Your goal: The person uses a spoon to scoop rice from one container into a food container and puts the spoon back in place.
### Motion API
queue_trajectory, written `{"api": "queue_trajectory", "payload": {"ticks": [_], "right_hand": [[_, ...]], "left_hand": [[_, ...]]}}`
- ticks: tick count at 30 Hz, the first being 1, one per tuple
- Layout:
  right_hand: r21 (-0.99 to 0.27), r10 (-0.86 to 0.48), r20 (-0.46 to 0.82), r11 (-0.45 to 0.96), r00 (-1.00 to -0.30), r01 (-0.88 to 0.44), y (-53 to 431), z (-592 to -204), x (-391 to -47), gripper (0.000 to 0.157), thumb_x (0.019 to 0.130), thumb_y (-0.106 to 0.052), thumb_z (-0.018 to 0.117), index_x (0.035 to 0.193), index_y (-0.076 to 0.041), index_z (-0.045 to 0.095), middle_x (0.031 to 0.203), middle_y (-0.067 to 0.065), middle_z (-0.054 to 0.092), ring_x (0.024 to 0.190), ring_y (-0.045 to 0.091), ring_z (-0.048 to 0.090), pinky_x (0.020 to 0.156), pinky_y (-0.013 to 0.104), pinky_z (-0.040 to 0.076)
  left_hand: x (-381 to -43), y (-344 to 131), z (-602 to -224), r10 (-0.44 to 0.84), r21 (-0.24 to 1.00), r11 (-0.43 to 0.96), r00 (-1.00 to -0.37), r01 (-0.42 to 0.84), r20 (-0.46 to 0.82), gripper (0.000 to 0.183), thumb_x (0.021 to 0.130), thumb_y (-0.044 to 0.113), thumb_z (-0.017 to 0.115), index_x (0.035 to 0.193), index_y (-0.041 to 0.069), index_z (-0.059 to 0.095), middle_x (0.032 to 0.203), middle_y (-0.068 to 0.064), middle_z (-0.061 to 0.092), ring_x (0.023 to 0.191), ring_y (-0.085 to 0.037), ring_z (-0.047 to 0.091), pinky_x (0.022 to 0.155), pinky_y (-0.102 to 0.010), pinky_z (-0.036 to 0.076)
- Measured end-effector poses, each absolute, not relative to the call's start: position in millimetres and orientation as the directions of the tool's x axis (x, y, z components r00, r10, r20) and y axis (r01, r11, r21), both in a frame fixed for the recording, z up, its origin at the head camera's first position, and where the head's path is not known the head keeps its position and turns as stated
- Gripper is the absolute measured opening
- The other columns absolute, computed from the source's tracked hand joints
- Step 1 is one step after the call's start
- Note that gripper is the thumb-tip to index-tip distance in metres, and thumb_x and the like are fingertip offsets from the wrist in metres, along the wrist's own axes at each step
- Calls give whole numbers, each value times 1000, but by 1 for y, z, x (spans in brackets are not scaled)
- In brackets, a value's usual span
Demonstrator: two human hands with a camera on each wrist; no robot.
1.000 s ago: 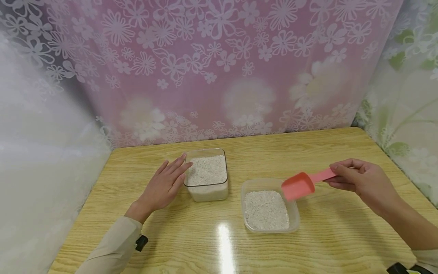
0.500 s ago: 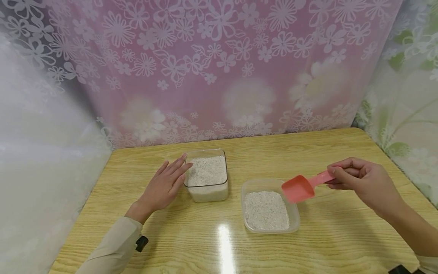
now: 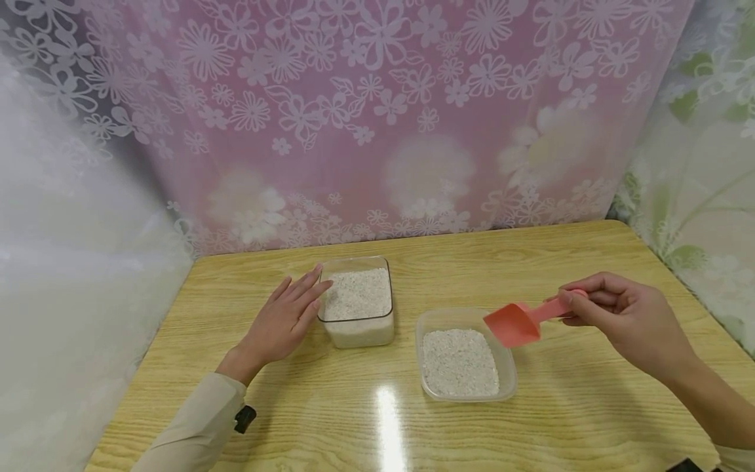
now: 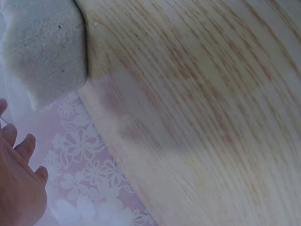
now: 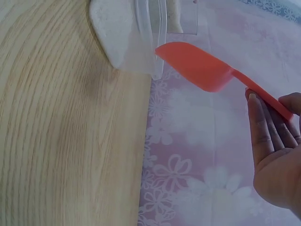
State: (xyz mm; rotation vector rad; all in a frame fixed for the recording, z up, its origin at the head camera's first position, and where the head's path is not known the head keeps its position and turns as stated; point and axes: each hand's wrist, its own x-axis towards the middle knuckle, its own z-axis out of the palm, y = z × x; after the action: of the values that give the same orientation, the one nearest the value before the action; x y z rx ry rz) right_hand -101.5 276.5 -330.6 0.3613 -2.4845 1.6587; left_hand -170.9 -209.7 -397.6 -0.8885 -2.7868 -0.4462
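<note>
My right hand (image 3: 628, 318) pinches the handle of a pink-red scoop (image 3: 513, 324) between thumb and fingers. The scoop's bowl hangs over the right rim of a low translucent container (image 3: 436, 388), which holds pale grain (image 3: 460, 364). In the right wrist view the scoop (image 5: 193, 66) shows from its side, its tip close to the container's rim. My left hand (image 3: 283, 321) has its fingers extended, the fingertips at the left rim of a taller clear square container (image 3: 360, 333). More pale grain (image 3: 356, 295) fills that one well up. The left wrist view catches only part of the hand (image 4: 21, 179).
Both containers stand on a wood-grain table (image 3: 330, 406), the taller one farther back and left. A pink floral curtain (image 3: 366, 131) hangs behind the table's back edge. Pale sheets hang at the left and right sides.
My right hand has turned the scoop slightly, so its bowl is tilted more and its tip points left. The left hand and both containers stay where they were.
</note>
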Motion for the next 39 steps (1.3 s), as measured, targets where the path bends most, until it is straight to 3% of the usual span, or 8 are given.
{"api": "queue_trajectory", "payload": {"ticks": [9, 15, 26, 32, 39], "right_hand": [[-969, -140, 230, 55, -963, -240, 279, -331, -113, 14, 95, 3, 55, 104, 13, 59, 94, 13, 71, 78, 24, 70, 69, 37, 55], [-977, -114, 187, -128, -976, -172, 277, -331, -124, 13, 96, 1, 55, 104, 8, 62, 92, 13, 71, 78, 25, 70, 71, 36, 55], [-864, -151, 150, -501, -977, -55, 258, -325, -150, 16, 97, 3, 50, 102, 7, 65, 95, 18, 69, 84, 28, 70, 77, 36, 54], [-804, -171, 105, -595, -980, 18, 243, -324, -161, 15, 97, 2, 51, 100, 6, 65, 94, 18, 70, 84, 28, 70, 78, 36, 55], [-817, -207, 55, -572, -977, 76, 222, -326, -174, 15, 98, -4, 54, 102, 2, 67, 95, 16, 71, 85, 24, 70, 79, 33, 55]], "left_hand": [[-171, -210, -397, 540, 218, 773, -798, 596, 267, 44, 105, 25, 37, 149, 19, 37, 157, -5, 22, 142, -20, 21, 114, -50, 10], [-171, -210, -396, 541, 211, 774, -796, 597, 269, 44, 105, 26, 37, 149, 19, 38, 156, -6, 23, 142, -21, 22, 114, -50, 11], [-172, -211, -396, 541, 186, 786, -801, 590, 256, 44, 105, 27, 37, 149, 21, 38, 157, -3, 20, 142, -20, 21, 115, -48, 10], [-172, -211, -395, 546, 165, 788, -797, 593, 259, 45, 105, 26, 39, 149, 20, 38, 157, -4, 21, 142, -22, 21, 114, -49, 10], [-170, -211, -393, 546, 144, 795, -799, 589, 252, 45, 105, 29, 38, 149, 22, 38, 157, -2, 21, 142, -21, 20, 115, -47, 9]]}}
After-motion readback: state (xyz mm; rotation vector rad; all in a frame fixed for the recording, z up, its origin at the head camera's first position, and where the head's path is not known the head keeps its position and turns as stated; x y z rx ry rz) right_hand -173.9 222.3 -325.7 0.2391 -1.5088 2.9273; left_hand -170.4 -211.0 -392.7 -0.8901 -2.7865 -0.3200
